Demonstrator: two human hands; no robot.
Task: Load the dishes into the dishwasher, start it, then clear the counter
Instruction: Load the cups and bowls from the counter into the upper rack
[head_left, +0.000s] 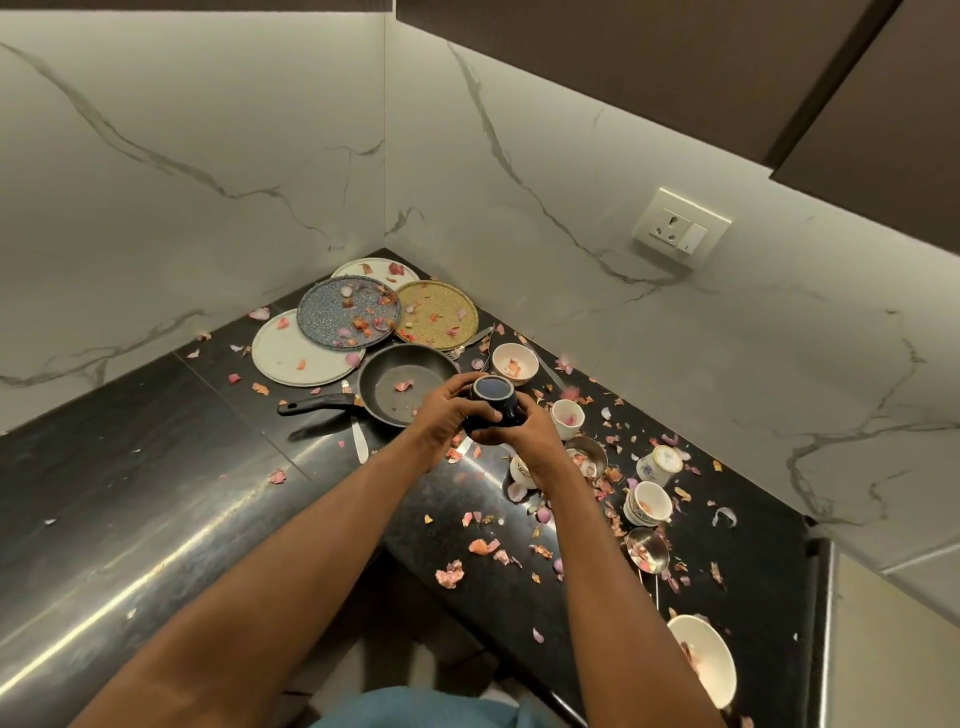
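Both my hands hold a dark blue mug (492, 397) above the black counter (156, 467), just right of a black frying pan (400, 383). My left hand (447, 415) grips the mug's left side and my right hand (535, 431) curls round its right side and bottom. Several plates lie in the corner: a white plate (296, 353), a blue speckled plate (348, 310), a gold plate (436, 313) and another white plate (374, 267) behind them. Cups and bowls stand to the right, among them a small white bowl (515, 362) and a white cup (567, 418).
Onion peels litter the counter. More ware stands along the right side: patterned cups (658, 464) (647, 503), steel bowls (589, 452) (647, 550), a large white bowl (704, 657). A knife (358, 441) lies by the pan. Marble walls meet in the corner; a wall socket (680, 228) sits at right.
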